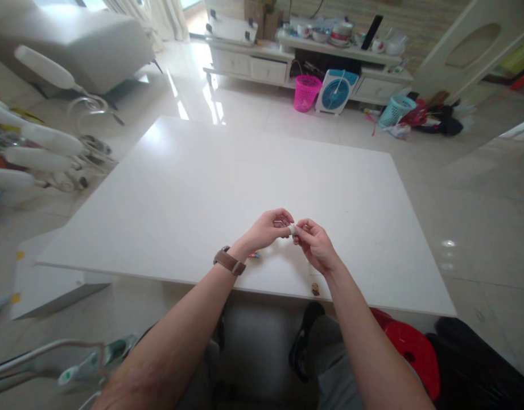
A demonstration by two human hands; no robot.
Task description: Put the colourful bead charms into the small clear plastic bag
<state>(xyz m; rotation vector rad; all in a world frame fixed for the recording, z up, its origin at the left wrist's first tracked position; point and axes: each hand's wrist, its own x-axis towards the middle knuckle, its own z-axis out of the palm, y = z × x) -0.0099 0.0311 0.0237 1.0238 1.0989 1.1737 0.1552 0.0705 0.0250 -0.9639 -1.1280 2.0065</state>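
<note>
Both of my hands meet above the white table (193, 188), close to its front edge. Between their fingertips is a small whitish piece (292, 229), too small to identify. My left hand (275, 226), with a brown watch (230, 260) on the wrist, pinches it from the left. My right hand (316, 244) holds its right side with closed fingers. A small colourful item (254, 254) lies on the table beside the left wrist, partly hidden by it. Near the front edge, left of my right forearm, lies a small yellow and dark figure (315, 289).
A red stool (411, 353) stands below the table's front right. White chairs (35, 154) are on the left. Beyond the table are a pink basket (306, 94), a blue fan (336, 91) and a cabinet (268, 69) with dishes on top.
</note>
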